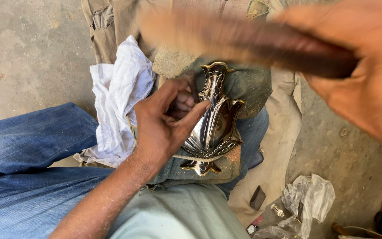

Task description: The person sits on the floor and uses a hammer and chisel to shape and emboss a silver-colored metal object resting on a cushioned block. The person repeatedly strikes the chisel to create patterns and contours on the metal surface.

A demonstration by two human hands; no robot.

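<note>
Pinning one ornate metal piece (213, 119) under left hand (164, 119), right hand (368, 75) gripping one blurred wooden tool (244, 37)

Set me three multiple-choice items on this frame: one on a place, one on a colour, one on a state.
1. Where does the white cloth lie?
A. left of the ornate metal piece
B. on top of it
C. on the clear plastic bag

2. What colours is the ornate metal piece?
A. red and white
B. dark with gold edging
C. plain green

3. What is the right hand doing?
A. resting open on the floor
B. gripping a blurred wooden tool
C. pinching the cloth

Answers: 1 A, the cloth sits beside the left hand, left of the piece. 2 B, gold rims frame dark panels. 3 B, fingers wrap the wooden tool.
</note>
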